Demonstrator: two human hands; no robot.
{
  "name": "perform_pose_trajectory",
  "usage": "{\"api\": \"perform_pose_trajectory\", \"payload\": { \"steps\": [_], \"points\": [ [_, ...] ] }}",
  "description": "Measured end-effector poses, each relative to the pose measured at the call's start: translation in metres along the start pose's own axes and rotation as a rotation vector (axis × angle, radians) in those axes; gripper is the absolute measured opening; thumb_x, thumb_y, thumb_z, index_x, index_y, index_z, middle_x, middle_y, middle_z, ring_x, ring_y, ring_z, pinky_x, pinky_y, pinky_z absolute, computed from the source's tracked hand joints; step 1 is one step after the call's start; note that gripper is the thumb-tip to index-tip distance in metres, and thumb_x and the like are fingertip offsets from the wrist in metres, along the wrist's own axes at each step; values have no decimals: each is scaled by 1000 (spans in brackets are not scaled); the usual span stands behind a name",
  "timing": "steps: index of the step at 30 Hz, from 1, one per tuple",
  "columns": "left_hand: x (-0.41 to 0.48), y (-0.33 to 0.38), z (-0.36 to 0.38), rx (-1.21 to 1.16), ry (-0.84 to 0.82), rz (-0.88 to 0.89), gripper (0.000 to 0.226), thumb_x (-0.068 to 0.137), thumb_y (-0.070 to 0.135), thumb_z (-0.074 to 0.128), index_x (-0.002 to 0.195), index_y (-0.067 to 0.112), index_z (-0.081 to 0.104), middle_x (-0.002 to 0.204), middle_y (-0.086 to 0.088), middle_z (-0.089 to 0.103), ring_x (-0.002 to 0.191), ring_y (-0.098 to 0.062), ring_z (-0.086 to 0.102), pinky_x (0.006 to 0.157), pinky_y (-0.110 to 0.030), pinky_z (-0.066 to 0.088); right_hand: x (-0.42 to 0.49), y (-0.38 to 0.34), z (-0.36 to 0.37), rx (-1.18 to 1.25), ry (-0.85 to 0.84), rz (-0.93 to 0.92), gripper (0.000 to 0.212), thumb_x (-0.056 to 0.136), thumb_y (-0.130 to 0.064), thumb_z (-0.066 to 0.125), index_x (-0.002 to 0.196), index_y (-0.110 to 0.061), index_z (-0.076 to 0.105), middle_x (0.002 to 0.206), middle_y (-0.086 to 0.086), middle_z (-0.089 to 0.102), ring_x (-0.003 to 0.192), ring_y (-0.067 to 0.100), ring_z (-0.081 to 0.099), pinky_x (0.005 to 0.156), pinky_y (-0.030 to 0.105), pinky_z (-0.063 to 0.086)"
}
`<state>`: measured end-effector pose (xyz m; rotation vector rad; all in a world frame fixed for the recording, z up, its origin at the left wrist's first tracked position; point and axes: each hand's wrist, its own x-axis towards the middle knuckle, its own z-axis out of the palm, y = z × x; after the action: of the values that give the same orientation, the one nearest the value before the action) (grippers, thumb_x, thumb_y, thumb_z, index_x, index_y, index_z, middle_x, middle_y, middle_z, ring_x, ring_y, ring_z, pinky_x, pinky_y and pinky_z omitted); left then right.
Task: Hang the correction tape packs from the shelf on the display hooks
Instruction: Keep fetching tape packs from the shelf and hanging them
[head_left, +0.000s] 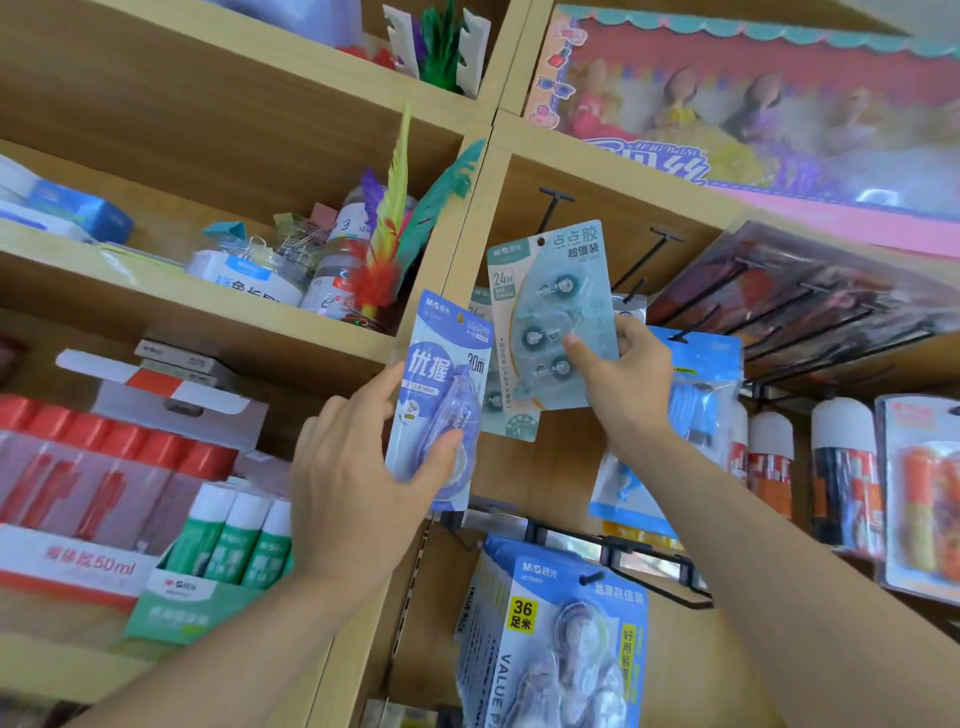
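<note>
"Hanging is the step you are in, I think. Your right hand (626, 374) grasps the teal pack (553, 312), thumb in front and fingers behind, and holds it up at the far wall of the right compartment."

"Yes. Its punched hole is close under the left hook (551, 210); I cannot tell if the tip is already through. By my judgement, you need to line the hole with the tip and slide the card along the hook."

"And your left hand (358, 467)?"

"It is curled round the lavender correction tape pack (439, 395), thumb on the blister. You hold it just left of the teal one, in front of the shelf post (470, 234). The second hook (652, 249), further right, looks free for it."

"What holds what around you?"

"At the left, a green box (171, 613) carries glue sticks (234, 535) standing upright, and the white box (78, 566) beside it holds red-capped bottles (104, 457). One shelf higher, a clear jar (254, 260) holds binder clips, with feather shuttlecocks (387, 234) near it. Below your hands, a value pack (556, 623) hangs on a lower hook."
</note>
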<state>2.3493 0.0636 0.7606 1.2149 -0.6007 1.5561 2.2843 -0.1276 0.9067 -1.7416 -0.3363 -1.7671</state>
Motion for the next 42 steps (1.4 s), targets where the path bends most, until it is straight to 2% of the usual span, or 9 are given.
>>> {"api": "perform_pose_trajectory", "payload": {
  "steps": [8, 17, 20, 25, 29, 32, 35, 39, 42],
  "points": [
    [0, -1, 0, -9, 2, 11, 58, 82, 51, 68, 130, 19, 61, 92, 7, 64, 82, -15, 51, 71, -32, 39, -2, 1, 5, 160, -32, 122, 23, 85, -18, 77, 107, -13, 72, 96, 1, 77, 83, 12, 74, 64, 28, 60],
    [0, 0, -1, -31, 10, 3, 57, 82, 50, 68, 130, 21, 62, 90, 13, 59, 81, -16, 52, 72, -34, 42, -3, -2, -4, 266, -80, 225, 17, 84, -15, 79, 99, -22, 74, 76, -10, 76, 69, 9, 72, 58, 25, 57],
    [-1, 0, 0, -34, 4, 9, 57, 82, 50, 69, 130, 19, 62, 92, 10, 63, 82, -17, 53, 72, -36, 44, 0, 1, 0, 177, -96, 246, 24, 81, -19, 81, 103, -19, 73, 89, -2, 76, 78, 16, 73, 59, 28, 58],
    [0, -1, 0, -29, -20, -5, 58, 83, 51, 68, 132, 20, 60, 92, 8, 64, 83, -17, 52, 73, -40, 46, 10, 12, 20, -125, -56, 156, 22, 75, -27, 83, 91, -25, 67, 84, -6, 72, 80, 18, 71, 69, 40, 61],
    [0, -1, -1, -39, -27, -12, 58, 83, 53, 68, 132, 23, 59, 91, 12, 61, 83, -15, 52, 73, -41, 47, 16, 22, 24, -304, -150, 194, 22, 78, -34, 80, 92, -24, 68, 88, -2, 71, 86, 22, 69, 77, 46, 60],
    [0, -1, -1, -62, -33, -15, 55, 84, 51, 70, 132, 27, 58, 91, 13, 59, 83, -14, 51, 74, -40, 46, 3, 20, 19, -355, -121, 76, 31, 80, -34, 79, 106, -23, 68, 87, -6, 67, 85, 15, 66, 75, 35, 55],
    [-2, -1, -1, -123, -30, -20, 52, 86, 50, 69, 133, 31, 54, 96, 15, 61, 84, -7, 50, 76, -37, 45, -29, 6, 17, -108, -50, 32, 27, 86, -29, 76, 109, -19, 67, 88, -3, 67, 84, 10, 62, 76, 27, 52],
    [-2, 1, -3, -178, -17, -31, 52, 87, 49, 69, 133, 32, 52, 101, 17, 63, 88, -3, 51, 78, -39, 47, -70, -18, 17, 442, -466, 407, 27, 91, -40, 67, 106, -17, 70, 101, 4, 76, 97, 20, 72, 89, 33, 55],
    [-2, 0, -4, -165, -35, 18, 52, 88, 49, 69, 133, 28, 53, 109, 18, 62, 93, -9, 57, 81, -41, 48, -90, -29, 15, 627, -650, 428, 29, 91, -20, 67, 118, -10, 65, 111, 10, 73, 98, 23, 70, 95, 39, 55]
  ]
}}
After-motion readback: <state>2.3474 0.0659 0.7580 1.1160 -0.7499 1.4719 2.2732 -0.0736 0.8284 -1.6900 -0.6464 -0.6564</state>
